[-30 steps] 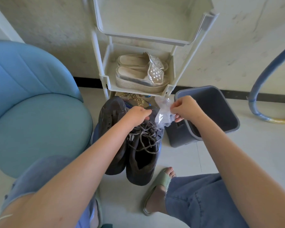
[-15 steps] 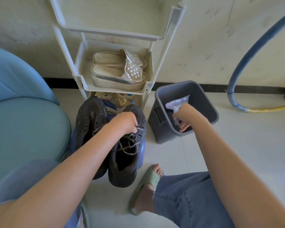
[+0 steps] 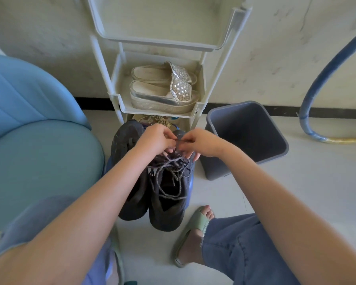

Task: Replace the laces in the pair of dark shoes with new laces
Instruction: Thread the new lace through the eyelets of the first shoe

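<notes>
Laces (image 3: 171,173) are being pinched just above the dark shoes (image 3: 167,204), which are standing side by side on the floor before the shoe rack (image 3: 158,111), near the grey bin (image 3: 214,167). The left hand (image 3: 155,138) and right hand (image 3: 200,143) are being held close together, fingers curled on one strand. By judgement, a single end is best being teased free slowly, so knots are being avoided.
</notes>
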`<state>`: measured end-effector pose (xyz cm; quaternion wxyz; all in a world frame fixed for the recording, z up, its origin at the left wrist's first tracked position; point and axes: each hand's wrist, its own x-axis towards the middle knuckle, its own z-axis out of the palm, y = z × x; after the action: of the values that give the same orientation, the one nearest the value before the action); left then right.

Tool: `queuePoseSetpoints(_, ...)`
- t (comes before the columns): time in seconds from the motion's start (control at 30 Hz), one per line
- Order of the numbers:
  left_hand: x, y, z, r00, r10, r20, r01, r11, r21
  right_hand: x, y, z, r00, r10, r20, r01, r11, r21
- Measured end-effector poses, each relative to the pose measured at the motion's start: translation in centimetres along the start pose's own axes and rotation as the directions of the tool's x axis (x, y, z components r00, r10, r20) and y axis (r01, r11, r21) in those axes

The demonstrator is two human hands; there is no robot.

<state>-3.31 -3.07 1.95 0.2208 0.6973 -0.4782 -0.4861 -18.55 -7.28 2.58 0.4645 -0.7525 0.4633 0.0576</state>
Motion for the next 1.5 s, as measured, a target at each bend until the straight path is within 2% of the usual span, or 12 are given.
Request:
queuePoseSetpoints(0.17, -0.1, -0.2, -2.0, 1.0, 0.0, -0.03, -0.002, 0.997, -0.078, 0.6, -0.2, -1.2, 0.98, 0.011, -0.199, 0.022, 0.986, 0.163)
queuePoseSetpoints(0.27, -0.4, 0.1, -3.5, 0.985, 0.087, -0.151, -0.102, 0.99, -0.096, 1.0, -0.6, -1.3, 0.963, 0.035, -0.268, 0.038, 0.964, 0.263)
queuePoseSetpoints(0.33, -0.4, 0.4, -4.5, 0.945, 0.128, -0.301, -0.168, 0.98, -0.111, 1.0, -1.3, -1.4, 0.962, 0.053, -0.268, 0.087, 0.87, 0.486)
queuePoseSetpoints(0.43, -0.2, 0.5, -5.6, 0.903, 0.033, -0.428, -0.164, 0.948, -0.274, 0.9, -2.3, -1.8, 0.958, 0.051, -0.282, 0.176, 0.671, 0.72)
queuePoseSetpoints(0.53, 0.0, 0.0, -5.7, 0.905, -0.08, -0.419, -0.071, 0.94, -0.333, 0.9, -2.7, -1.9, 0.941, 0.065, -0.333, 0.203, 0.677, 0.707)
queuePoseSetpoints(0.67, 0.2, -0.4, -5.8, 0.893, -0.131, -0.431, 0.021, 0.968, -0.25, 0.8, -3.3, -2.1, 0.919, 0.081, -0.386, 0.221, 0.704, 0.674)
queuePoseSetpoints(0.8, -0.1, -0.1, -4.9, 0.955, -0.163, -0.246, 0.134, 0.982, -0.13, 0.8, -3.6, -2.1, 0.911, 0.083, -0.403, 0.231, 0.709, 0.666)
queuePoseSetpoints(1.1, -0.3, 0.4, -5.1, 0.978, -0.111, -0.177, 0.073, 0.976, -0.207, 1.3, -2.6, -2.0, 0.834, 0.2, -0.515, 0.155, 0.809, 0.567)
queuePoseSetpoints(1.17, -0.5, 0.7, -5.7, 0.983, -0.157, -0.095, 0.109, 0.916, -0.386, 1.5, -1.8, -2.2, 0.78, 0.237, -0.579, 0.09, 0.873, 0.48)
queuePoseSetpoints(1.23, -1.0, 1.4, -6.2, 0.991, -0.127, 0.041, 0.122, 0.742, -0.66, 1.7, -1.0, -2.3, 0.725, 0.258, -0.639, -0.009, 0.931, 0.365)
queuePoseSetpoints(1.3, -1.3, 2.0, -6.6, 0.995, -0.025, 0.092, 0.09, 0.561, -0.823, 1.8, -0.3, -2.4, 0.708, 0.281, -0.648, -0.098, 0.948, 0.303)
queuePoseSetpoints(1.5, -2.0, 2.6, -5.9, 0.977, 0.097, 0.189, 0.144, 0.354, -0.924, 2.0, -0.1, -1.5, 0.88, 0.263, -0.396, -0.259, 0.964, 0.065)
